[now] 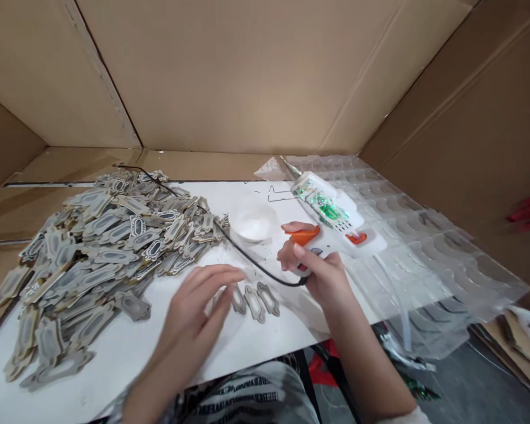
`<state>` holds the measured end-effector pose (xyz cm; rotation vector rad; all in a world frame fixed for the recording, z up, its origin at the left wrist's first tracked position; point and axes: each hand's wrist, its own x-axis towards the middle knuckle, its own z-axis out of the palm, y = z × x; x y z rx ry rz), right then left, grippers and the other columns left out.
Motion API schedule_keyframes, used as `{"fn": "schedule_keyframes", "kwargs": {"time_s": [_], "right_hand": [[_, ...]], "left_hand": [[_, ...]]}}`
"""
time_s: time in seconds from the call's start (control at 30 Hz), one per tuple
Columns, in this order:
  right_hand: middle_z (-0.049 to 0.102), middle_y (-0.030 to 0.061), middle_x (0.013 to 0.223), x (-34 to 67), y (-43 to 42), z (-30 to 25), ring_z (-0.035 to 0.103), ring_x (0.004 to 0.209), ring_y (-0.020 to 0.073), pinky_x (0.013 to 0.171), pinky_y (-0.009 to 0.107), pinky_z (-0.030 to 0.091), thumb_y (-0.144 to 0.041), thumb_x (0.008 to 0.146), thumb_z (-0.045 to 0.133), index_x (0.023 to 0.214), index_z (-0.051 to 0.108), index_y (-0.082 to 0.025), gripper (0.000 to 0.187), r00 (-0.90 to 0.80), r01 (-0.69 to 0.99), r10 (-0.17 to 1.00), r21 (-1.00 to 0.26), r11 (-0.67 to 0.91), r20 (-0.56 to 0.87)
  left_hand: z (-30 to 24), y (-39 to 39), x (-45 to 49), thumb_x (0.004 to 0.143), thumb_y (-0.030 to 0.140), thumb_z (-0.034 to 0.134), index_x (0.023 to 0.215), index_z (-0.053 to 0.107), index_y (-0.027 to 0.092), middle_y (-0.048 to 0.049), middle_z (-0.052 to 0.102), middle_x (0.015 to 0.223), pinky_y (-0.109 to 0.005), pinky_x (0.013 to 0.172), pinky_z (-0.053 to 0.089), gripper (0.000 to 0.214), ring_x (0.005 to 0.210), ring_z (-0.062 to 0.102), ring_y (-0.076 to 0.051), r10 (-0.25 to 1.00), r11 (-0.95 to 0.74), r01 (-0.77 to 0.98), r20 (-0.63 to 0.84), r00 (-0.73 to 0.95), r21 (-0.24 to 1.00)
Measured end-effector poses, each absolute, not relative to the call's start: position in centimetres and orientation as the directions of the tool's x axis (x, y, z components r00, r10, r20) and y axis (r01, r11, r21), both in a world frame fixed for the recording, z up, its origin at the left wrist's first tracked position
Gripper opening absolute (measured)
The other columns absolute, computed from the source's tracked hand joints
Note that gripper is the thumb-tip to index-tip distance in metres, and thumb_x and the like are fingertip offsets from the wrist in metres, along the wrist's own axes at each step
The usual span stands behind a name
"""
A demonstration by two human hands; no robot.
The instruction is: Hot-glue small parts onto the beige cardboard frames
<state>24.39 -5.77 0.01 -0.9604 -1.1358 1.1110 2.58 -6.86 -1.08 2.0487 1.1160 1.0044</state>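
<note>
My right hand [311, 259] is wrapped round the handle of a white hot glue gun [329, 206], near its orange trigger. The gun's metal nozzle points away to the back left, green glitter coats its body, and a clear glue stick [395, 294] trails from its rear. My left hand [201, 306] hovers low over the table with fingers stretched and thumb apart. Just beside its fingertips lie several small grey frame-shaped plaques [255, 304] in a row; the hand partly covers the leftmost. Whether it touches them I cannot tell.
A large heap of similar plaques [101, 253] covers the left of the white table [229, 353]. A white round dish [252, 224] stands mid-table. The black cord [256, 262] crosses to the glue gun. Clear moulded plastic trays [424, 265] lie at right. Cardboard walls [247, 76] enclose the back.
</note>
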Motion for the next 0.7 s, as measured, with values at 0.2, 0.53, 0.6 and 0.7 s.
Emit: {"fn": "schedule_keyframes", "kwargs": {"time_s": [0.2,0.53,0.6,0.7], "right_hand": [[0.055,-0.0052,0.057,26.6,-3.4,-0.2,0.054,0.053,0.0145,0.056,0.030,0.047,-0.038,0.080,0.065,0.097,0.068,-0.022,0.024,0.146,0.189,0.968,-0.967,0.173,0.202],[0.055,-0.0047,0.057,26.6,-4.4,-1.1,0.056,0.054,0.0148,0.054,0.028,0.050,-0.039,0.080,0.063,0.099,0.070,-0.025,0.025,0.140,0.281,0.970,-0.947,0.154,0.200],[0.058,-0.0037,0.059,26.7,-4.4,-1.4,0.057,0.057,0.0151,0.055,0.028,0.051,-0.041,0.080,0.064,0.099,0.072,-0.025,0.026,0.128,0.288,0.971,-0.945,0.157,0.200],[0.064,-0.0020,0.066,26.7,-4.5,-1.5,0.059,0.059,0.0148,0.060,0.029,0.054,-0.041,0.080,0.065,0.090,0.073,-0.024,0.021,0.123,0.304,0.973,-0.940,0.153,0.198]], "left_hand": [[-2.7,-6.0,-2.8,0.082,0.005,0.043,0.121,0.064,0.032,0.0016,0.071,0.121,-0.029,0.093,0.052,0.052,0.113,0.062,-0.018,0.696,-0.681,0.513,0.246,0.674,0.522],[-3.1,-6.1,-2.6,0.086,0.020,0.054,0.116,0.067,0.026,-0.0044,0.075,0.105,-0.035,0.083,0.052,0.033,0.096,0.064,-0.022,0.676,-0.729,0.604,0.201,0.709,0.321],[-2.9,-5.9,-2.5,0.085,0.023,0.058,0.113,0.067,0.024,-0.0046,0.075,0.102,-0.034,0.079,0.051,0.029,0.092,0.065,-0.022,0.675,-0.736,0.610,0.235,0.700,0.295],[-2.8,-5.9,-2.0,0.086,0.022,0.058,0.110,0.067,0.025,-0.0025,0.076,0.103,-0.033,0.080,0.050,0.026,0.092,0.065,-0.021,0.651,-0.756,0.579,0.264,0.711,0.305]]}}
